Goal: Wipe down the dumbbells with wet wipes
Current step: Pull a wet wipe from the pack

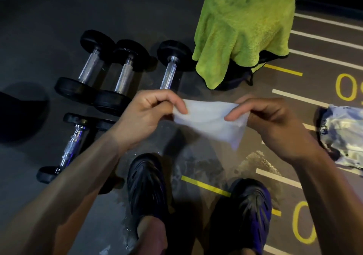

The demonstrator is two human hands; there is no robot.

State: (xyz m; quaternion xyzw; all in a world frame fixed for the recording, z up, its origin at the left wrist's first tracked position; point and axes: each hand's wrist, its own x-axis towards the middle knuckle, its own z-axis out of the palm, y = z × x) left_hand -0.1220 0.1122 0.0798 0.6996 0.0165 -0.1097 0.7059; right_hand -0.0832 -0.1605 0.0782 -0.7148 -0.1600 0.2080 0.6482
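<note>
Lying on dark gym floor (49,28), dumbbells (125,74), painted lane lines (326,38)

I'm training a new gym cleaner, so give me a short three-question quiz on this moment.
1. True or false: both hands hold the wet wipe.
2. How many dumbbells lie on the floor?
3. Where is the wipes pack? A) under the green towel B) on the floor beside the right hand C) between the shoes

Key
1. True: the left hand and the right hand each pinch an edge, stretching it open.
2. Four: three side by side, one nearer the person.
3. B
</note>
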